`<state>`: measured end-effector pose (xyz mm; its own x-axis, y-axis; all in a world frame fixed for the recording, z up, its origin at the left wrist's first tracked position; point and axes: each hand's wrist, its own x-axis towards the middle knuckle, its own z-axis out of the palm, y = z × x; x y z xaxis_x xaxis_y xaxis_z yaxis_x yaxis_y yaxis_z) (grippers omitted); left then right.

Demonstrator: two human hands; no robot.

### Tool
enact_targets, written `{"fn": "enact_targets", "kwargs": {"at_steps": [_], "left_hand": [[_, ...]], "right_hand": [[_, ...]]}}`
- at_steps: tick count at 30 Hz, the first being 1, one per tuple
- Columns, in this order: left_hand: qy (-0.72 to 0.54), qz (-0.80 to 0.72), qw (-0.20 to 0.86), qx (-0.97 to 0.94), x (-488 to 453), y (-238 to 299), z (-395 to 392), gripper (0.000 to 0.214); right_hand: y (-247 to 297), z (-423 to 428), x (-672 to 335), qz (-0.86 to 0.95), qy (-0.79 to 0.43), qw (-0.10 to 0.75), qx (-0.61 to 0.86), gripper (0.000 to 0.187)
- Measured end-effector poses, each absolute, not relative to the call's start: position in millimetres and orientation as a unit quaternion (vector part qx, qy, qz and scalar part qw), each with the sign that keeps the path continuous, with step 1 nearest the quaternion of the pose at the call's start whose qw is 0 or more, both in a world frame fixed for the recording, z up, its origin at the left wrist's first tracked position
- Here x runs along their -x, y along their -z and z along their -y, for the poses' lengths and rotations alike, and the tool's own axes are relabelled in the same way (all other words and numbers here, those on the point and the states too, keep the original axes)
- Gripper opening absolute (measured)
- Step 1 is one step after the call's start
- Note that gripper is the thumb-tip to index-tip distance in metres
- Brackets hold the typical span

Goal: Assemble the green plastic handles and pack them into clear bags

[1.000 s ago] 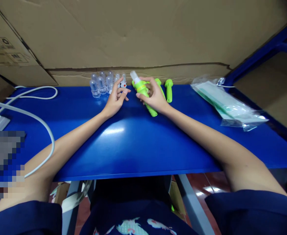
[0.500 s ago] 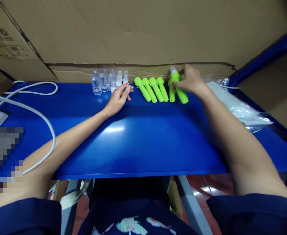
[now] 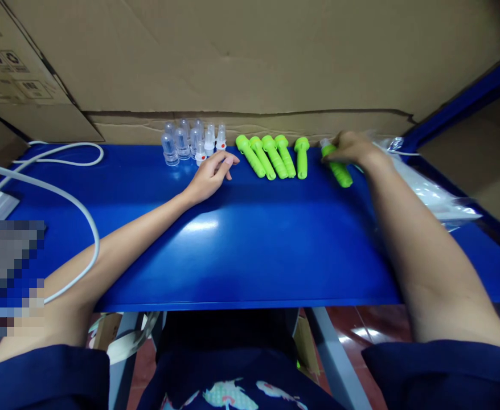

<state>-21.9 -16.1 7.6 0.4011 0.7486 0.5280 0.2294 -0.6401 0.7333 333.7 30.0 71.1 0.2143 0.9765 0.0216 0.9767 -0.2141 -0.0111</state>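
1. R of lone green handle: R hand, blurred; fingers closed on clear-tipped green handle.
2. Change: half-sec. ago held pc. was beside lone handle; now a gap between, so pc. is set off from the other greens.
3. L of lone handle: L hand, fingers loosely curled, nothing seen held, nr. clear caps.
4. Limits, from lone handle: cardboard behind, plastic bag far R; most room on tabletop, nearside.

The bare left hand is loosely curled, thumb on top. The bare right hand bends down, gripping, its bare arm stretched forward.
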Motion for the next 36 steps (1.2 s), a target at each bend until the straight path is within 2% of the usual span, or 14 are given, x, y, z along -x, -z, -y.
{"fn": "enact_targets", "kwargs": {"at_steps": [3, 8, 13, 19, 25, 31, 36], "left_hand": [[-0.448, -0.312, 0.286, -0.788, 22.0, -7.8, 16.2, 0.053], [-0.440, -0.320, 0.277, -0.792, 22.0, -8.8, 17.0, 0.050], [-0.435, -0.321, 0.267, -0.798, 22.7, -9.3, 17.3, 0.045], [-0.429, -0.333, 0.234, -0.806, 24.5, -5.4, 13.2, 0.025], [-0.511, -0.359, 0.114, -0.773, 28.6, -1.1, 11.2, 0.013], [-0.554, -0.430, 0.092, -0.707, 31.7, 5.2, 8.6, 0.031], [-0.516, -0.513, 0.093, -0.679, 29.2, 3.3, 9.4, 0.036]], "right_hand": [[-67.6, -33.7, -340.4, 0.590, -0.049, -0.032, 0.805, 0.039], [-68.4, -36.2, -343.0, 0.586, -0.063, -0.041, 0.807, 0.039], [-66.5, -33.6, -340.8, 0.581, -0.053, -0.030, 0.812, 0.043], [-78.6, -22.4, -326.8, 0.531, -0.046, 0.015, 0.846, 0.066], [-83.3, -12.6, -312.9, 0.542, -0.024, 0.052, 0.838, 0.062], [-72.3, -15.1, -306.0, 0.629, 0.061, 0.154, 0.760, 0.049], [-54.6, -32.3, -308.4, 0.742, 0.051, 0.102, 0.661, 0.043]]}}
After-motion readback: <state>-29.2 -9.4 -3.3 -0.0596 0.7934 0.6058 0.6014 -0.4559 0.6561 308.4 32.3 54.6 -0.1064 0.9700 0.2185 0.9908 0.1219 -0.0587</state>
